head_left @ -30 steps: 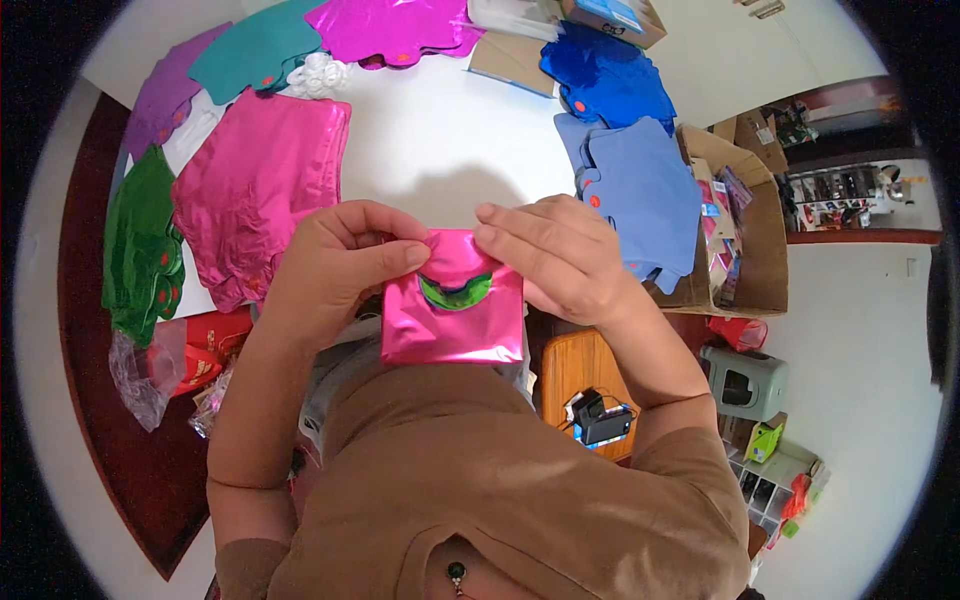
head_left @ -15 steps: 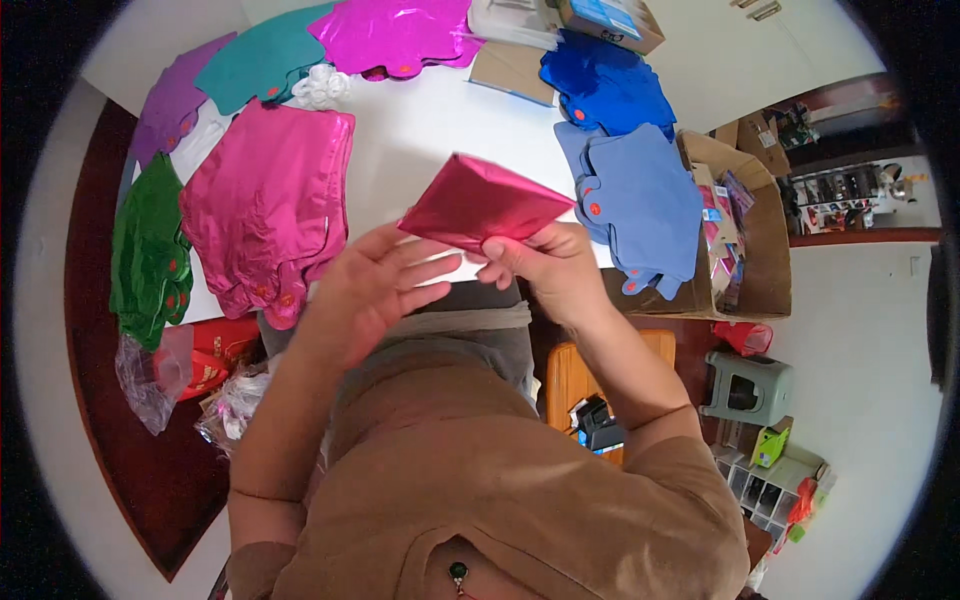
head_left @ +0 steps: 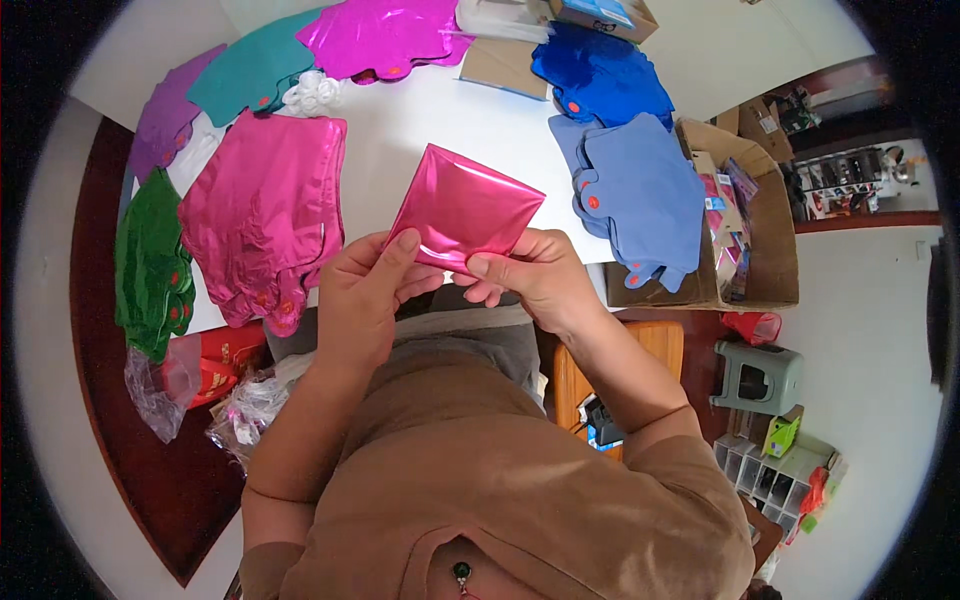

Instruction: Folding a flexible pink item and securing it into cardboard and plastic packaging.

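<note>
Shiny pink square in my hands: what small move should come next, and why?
Probably lower the shiny pink square onto the white tabletop: the left hand and right hand grip only its near side, and white surface shows beyond it.

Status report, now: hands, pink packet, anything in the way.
Left hand and right hand both gripping shiny pink packet along its near side. Nothing but the hands covers it.
</note>
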The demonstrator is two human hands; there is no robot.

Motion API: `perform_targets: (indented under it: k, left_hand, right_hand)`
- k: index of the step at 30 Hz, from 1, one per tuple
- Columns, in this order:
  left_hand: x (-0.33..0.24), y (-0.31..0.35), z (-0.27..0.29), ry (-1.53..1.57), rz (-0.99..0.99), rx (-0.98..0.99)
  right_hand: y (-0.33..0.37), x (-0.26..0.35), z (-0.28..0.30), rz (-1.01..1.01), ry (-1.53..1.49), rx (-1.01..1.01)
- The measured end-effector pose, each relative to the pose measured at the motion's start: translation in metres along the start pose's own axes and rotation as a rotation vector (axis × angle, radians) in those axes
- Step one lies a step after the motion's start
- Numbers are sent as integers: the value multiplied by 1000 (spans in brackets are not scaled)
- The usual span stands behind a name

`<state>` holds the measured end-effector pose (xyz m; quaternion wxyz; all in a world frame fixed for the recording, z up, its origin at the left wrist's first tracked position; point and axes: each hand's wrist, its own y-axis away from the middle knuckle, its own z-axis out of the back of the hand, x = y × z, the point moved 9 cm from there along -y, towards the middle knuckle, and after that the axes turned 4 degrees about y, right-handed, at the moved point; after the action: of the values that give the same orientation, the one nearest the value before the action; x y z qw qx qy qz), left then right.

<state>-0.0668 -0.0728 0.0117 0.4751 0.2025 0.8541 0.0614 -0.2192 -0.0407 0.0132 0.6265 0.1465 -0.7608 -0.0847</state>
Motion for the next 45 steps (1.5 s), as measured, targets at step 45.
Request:
perform_targets:
  k: [45]
  left_hand:
    - [-31,-65,-76,-654,-222,363]
  right_hand:
    - [-4,49,89,250,148,-206]
